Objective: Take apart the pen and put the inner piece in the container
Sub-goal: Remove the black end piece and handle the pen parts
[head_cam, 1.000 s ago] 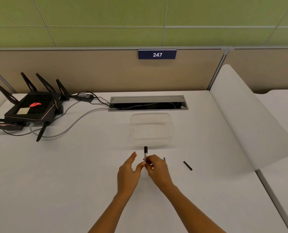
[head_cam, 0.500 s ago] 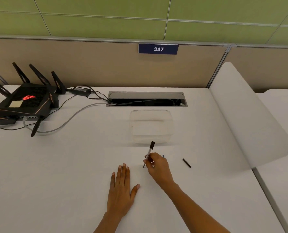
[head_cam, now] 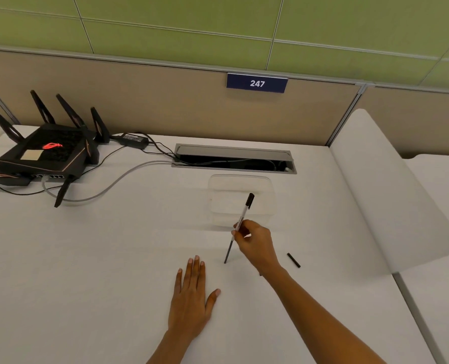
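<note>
My right hand (head_cam: 255,243) grips a pen (head_cam: 244,214) with a clear barrel and a black end, held tilted, black end up towards the container. A thin dark inner piece (head_cam: 228,252) sticks out below my fingers, its tip at or near the table. The clear plastic container (head_cam: 242,199) stands just behind the pen and looks empty. A small black pen part (head_cam: 293,260) lies on the table to the right of my right hand. My left hand (head_cam: 192,298) rests flat on the table, palm down, holding nothing.
A black router (head_cam: 45,153) with antennas sits at the far left, with cables (head_cam: 118,179) running to an open cable slot (head_cam: 234,160) behind the container. A white curved divider panel (head_cam: 391,195) rises along the right. The beige partition carries a sign reading 247 (head_cam: 257,83).
My left hand let go of the pen and dropped flat onto the table. My right hand tilted the pen and lifted it towards the container, and more of the thin inner piece now shows below the fingers.
</note>
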Demonstrator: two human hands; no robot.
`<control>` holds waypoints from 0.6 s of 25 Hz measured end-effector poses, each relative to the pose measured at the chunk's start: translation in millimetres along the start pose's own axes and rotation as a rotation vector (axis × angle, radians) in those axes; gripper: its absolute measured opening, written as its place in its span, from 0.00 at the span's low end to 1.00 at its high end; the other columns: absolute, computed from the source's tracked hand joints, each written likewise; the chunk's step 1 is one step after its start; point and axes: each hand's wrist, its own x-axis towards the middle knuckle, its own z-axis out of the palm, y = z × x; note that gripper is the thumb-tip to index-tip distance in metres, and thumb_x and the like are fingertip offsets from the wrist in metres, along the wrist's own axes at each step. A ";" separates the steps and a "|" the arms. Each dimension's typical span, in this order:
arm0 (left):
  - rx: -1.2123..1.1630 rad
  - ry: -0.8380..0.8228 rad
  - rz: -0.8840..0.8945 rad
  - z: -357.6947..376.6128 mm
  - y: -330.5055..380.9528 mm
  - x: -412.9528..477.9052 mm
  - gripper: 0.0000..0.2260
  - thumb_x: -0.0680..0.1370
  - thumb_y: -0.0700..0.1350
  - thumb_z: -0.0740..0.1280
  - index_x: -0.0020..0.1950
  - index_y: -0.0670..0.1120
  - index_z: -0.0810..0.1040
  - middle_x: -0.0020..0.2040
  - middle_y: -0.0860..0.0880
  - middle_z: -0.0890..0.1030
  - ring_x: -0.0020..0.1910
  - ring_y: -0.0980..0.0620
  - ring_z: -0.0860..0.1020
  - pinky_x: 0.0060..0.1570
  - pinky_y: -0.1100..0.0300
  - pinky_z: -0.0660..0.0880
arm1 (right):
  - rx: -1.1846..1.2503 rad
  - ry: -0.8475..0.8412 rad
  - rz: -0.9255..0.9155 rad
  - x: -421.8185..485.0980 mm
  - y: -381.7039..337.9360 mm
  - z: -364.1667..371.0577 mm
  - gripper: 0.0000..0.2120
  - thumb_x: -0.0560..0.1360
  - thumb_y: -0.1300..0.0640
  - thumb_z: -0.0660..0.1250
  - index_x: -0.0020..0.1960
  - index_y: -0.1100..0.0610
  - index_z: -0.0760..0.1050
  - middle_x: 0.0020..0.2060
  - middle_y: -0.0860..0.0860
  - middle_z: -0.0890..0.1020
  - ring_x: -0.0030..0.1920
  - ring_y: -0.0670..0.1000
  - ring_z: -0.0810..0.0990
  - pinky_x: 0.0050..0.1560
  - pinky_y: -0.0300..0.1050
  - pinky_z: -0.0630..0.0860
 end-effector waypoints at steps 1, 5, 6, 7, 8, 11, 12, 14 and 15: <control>0.000 0.001 0.002 0.6 -0.3 0.4 0.35 0.80 0.64 0.45 0.77 0.39 0.58 0.78 0.41 0.59 0.77 0.48 0.45 0.72 0.48 0.50 | 0.003 0.013 -0.005 3.4 -2.6 -2.4 0.08 0.74 0.57 0.70 0.51 0.59 0.80 0.42 0.51 0.83 0.42 0.49 0.81 0.48 0.41 0.80; 0.002 0.010 0.018 4.1 -1.7 -0.2 0.35 0.80 0.64 0.46 0.77 0.39 0.58 0.78 0.42 0.58 0.77 0.48 0.44 0.73 0.48 0.48 | -0.022 0.017 -0.027 9.7 -7.8 -8.2 0.08 0.74 0.57 0.69 0.51 0.59 0.80 0.42 0.52 0.84 0.41 0.49 0.81 0.46 0.35 0.77; -0.004 0.009 0.020 2.9 -0.6 -0.2 0.35 0.80 0.64 0.45 0.76 0.38 0.59 0.78 0.42 0.58 0.77 0.48 0.46 0.73 0.48 0.47 | -0.041 0.001 -0.024 8.7 -7.3 -8.1 0.07 0.74 0.57 0.69 0.51 0.59 0.80 0.42 0.53 0.84 0.41 0.50 0.81 0.45 0.37 0.78; -0.021 0.007 0.018 1.0 1.3 0.5 0.36 0.80 0.64 0.44 0.76 0.38 0.61 0.77 0.41 0.60 0.78 0.46 0.49 0.73 0.50 0.46 | -0.064 -0.024 -0.018 6.9 -6.2 -7.1 0.07 0.74 0.57 0.69 0.49 0.60 0.79 0.42 0.54 0.84 0.41 0.52 0.81 0.46 0.40 0.78; -0.048 0.023 0.014 -1.6 3.0 1.5 0.36 0.80 0.64 0.42 0.75 0.38 0.63 0.76 0.41 0.62 0.78 0.44 0.54 0.73 0.51 0.45 | -0.089 -0.055 -0.008 4.3 -4.3 -5.3 0.07 0.74 0.57 0.69 0.48 0.61 0.80 0.41 0.54 0.84 0.41 0.53 0.81 0.45 0.43 0.79; -0.303 0.087 -0.103 -13.9 11.8 9.3 0.34 0.79 0.63 0.44 0.77 0.42 0.60 0.77 0.45 0.62 0.77 0.47 0.59 0.75 0.57 0.42 | -0.172 -0.156 0.033 -6.8 1.1 3.5 0.08 0.74 0.56 0.68 0.47 0.61 0.80 0.39 0.54 0.83 0.40 0.53 0.80 0.43 0.44 0.76; -0.474 0.098 -0.184 -20.3 16.2 13.4 0.31 0.80 0.61 0.50 0.78 0.44 0.60 0.77 0.46 0.63 0.77 0.48 0.60 0.75 0.58 0.47 | -0.206 -0.193 0.040 -11.0 2.4 7.2 0.08 0.74 0.55 0.68 0.47 0.60 0.80 0.40 0.54 0.83 0.40 0.52 0.80 0.43 0.42 0.75; -0.845 0.144 -0.336 -38.3 28.6 22.6 0.25 0.80 0.54 0.61 0.76 0.46 0.65 0.72 0.47 0.72 0.71 0.48 0.69 0.69 0.58 0.62 | -0.279 -0.260 0.025 -17.8 3.3 14.4 0.09 0.75 0.54 0.67 0.48 0.60 0.80 0.42 0.55 0.83 0.39 0.51 0.78 0.42 0.41 0.71; -1.006 0.167 -0.391 -47.1 34.7 27.8 0.22 0.80 0.51 0.64 0.73 0.47 0.69 0.68 0.47 0.76 0.67 0.48 0.74 0.65 0.59 0.67 | -0.304 -0.292 0.015 -20.8 2.9 17.2 0.09 0.75 0.54 0.67 0.48 0.60 0.80 0.43 0.56 0.83 0.39 0.51 0.78 0.41 0.40 0.70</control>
